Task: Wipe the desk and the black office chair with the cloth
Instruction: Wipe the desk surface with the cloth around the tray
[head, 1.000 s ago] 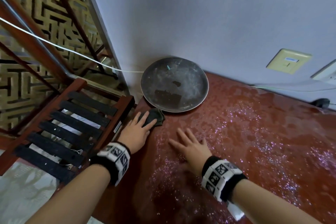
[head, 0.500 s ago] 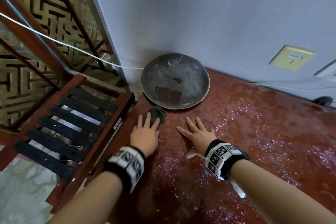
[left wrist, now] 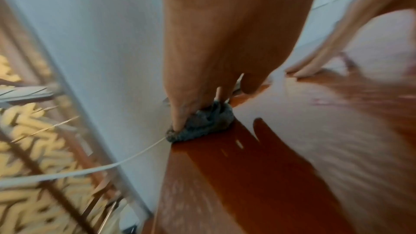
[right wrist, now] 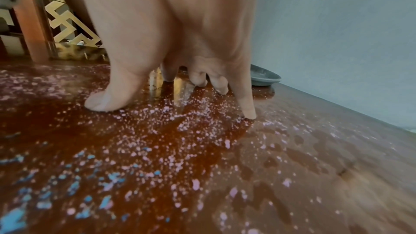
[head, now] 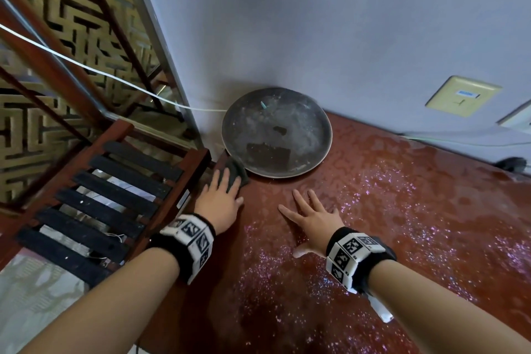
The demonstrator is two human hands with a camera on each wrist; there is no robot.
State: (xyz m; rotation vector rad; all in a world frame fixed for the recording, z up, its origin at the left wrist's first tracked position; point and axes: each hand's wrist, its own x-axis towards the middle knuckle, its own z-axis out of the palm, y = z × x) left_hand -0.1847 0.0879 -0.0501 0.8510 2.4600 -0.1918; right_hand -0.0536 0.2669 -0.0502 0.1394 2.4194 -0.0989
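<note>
Left hand (head: 219, 201) flat on cloth (head: 237, 174) at desk (head: 402, 238) corner; right hand (head: 314, 220) splayed.

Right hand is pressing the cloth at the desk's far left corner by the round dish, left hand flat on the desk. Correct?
Hands are swapped. In the head view the left hand presses the cloth at the desk's far left corner by the round dish; the right hand lies flat on the desk.

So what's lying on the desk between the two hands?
Only bare red desk between the left hand and the right hand, in the head view.
</note>
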